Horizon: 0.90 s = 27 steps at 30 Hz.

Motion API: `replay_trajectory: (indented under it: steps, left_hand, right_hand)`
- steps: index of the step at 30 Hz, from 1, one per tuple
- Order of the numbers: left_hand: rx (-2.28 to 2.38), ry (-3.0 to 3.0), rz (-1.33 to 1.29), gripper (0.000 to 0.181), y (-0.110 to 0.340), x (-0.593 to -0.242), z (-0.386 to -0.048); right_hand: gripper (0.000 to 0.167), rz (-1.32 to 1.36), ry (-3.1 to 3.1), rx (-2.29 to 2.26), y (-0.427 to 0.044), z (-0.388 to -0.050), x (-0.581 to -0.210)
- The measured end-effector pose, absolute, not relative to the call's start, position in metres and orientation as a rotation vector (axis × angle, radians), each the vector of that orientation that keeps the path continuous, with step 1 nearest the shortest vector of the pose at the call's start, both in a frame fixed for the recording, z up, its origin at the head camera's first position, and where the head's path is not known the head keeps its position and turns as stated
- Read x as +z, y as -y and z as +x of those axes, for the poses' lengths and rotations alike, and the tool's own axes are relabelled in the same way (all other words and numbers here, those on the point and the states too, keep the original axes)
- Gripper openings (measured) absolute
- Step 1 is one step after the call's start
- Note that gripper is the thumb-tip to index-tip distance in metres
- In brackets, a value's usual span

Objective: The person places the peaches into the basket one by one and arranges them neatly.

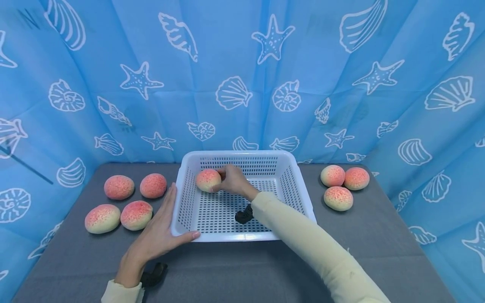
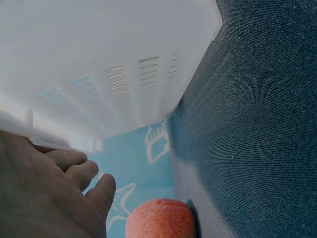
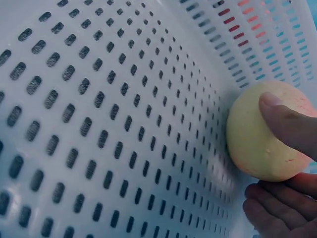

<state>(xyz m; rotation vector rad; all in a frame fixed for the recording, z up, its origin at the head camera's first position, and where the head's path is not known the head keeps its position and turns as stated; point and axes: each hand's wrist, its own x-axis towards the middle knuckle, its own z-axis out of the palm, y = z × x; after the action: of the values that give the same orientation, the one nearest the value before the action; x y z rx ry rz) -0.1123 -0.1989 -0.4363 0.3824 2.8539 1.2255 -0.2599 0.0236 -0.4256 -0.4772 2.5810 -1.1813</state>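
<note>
A peach, pale cream with a pink-red blush, is inside the white perforated plastic basket, near its back left corner. My right hand grips this peach between thumb and fingers. The right wrist view shows its pale side close to the basket floor, the thumb on top of it. At the basket's front left corner rests my left hand, its fingers stretched along the outer left side and the thumb on the front rim. In the left wrist view those fingers lie against the white rim.
Several peaches lie on the grey tablecloth left of the basket, the closest ones beside my left hand. Three more peaches sit together at the right. A blue curtain with white shell prints stands behind the table.
</note>
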Motion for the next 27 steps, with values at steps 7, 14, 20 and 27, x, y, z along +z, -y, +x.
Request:
replay_trajectory:
  steps: [7,14,20,27]
  left_hand:
    - [1.189,-2.868,0.356,0.135,0.198,-0.436,-0.112]
    - [1.176,-2.874,0.361,0.134,0.198,-0.436,-0.111]
    - [1.151,-2.878,0.354,0.133,0.197,-0.436,-0.110]
    - [1.162,-2.873,0.354,0.133,0.197,-0.435,-0.110]
  right_hand:
    - [0.061,-0.471,-2.601,-1.181,-0.019,-0.261,-0.433]
    - [0.061,-0.451,-2.613,-1.165,-0.018,-0.259,-0.429]
    - [0.064,-0.422,-2.564,-1.181,-0.024,-0.258,-0.420]
    - [0.078,-0.454,-2.553,-1.244,-0.035,-0.256,-0.399]
